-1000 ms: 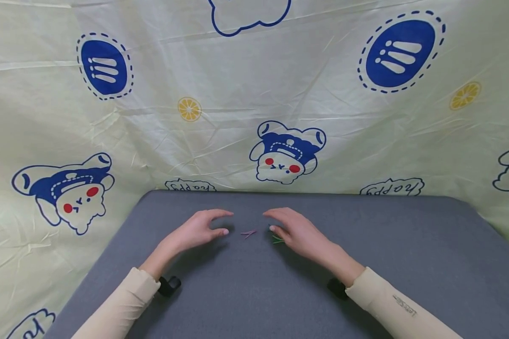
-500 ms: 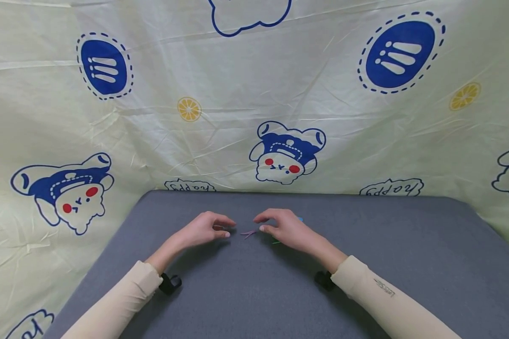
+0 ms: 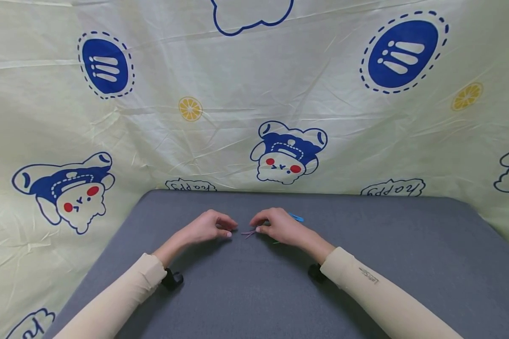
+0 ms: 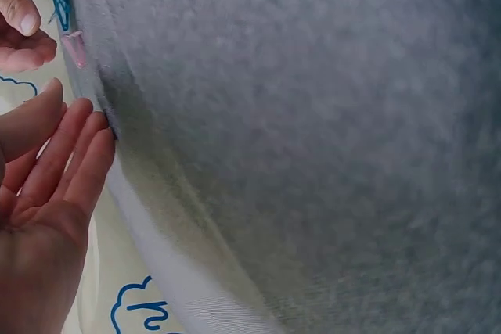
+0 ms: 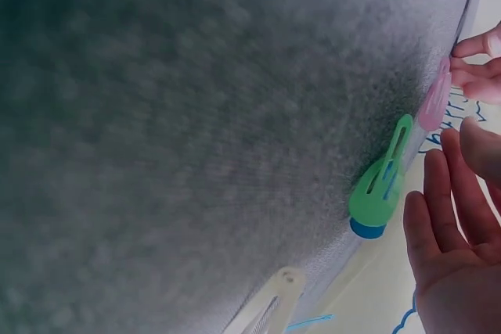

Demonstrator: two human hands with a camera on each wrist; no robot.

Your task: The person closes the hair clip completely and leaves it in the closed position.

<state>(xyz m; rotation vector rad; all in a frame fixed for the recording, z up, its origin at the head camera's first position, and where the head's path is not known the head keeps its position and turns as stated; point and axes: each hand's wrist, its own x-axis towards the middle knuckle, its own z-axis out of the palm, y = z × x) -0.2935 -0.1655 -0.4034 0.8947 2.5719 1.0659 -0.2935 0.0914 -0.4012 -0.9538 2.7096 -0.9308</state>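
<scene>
- Head view: shows the left hand and right hand low over the grey worktop, facing each other with a gap between.
- Both empty; fingers relaxed and slightly bent, thumbs parted from them.
- On the worktop in that gap, just beside both sets of fingertips: the pink snap hair clip. Overlapped in the head view by the right thumb; cannot tell about contact.
- Beside the right hand: a green snap hair clip, with a dark blue clip partly hidden under or behind it; cannot tell which.
- Just beyond the right hand: a light blue clip.
- In the right wrist view, at the bottom edge and cut off: a white slotted clip.
- Worn on the arms: cream sleeves.
- Behind the worktop: a pale curtain with blue cartoon prints and yellow citrus slices.
</scene>
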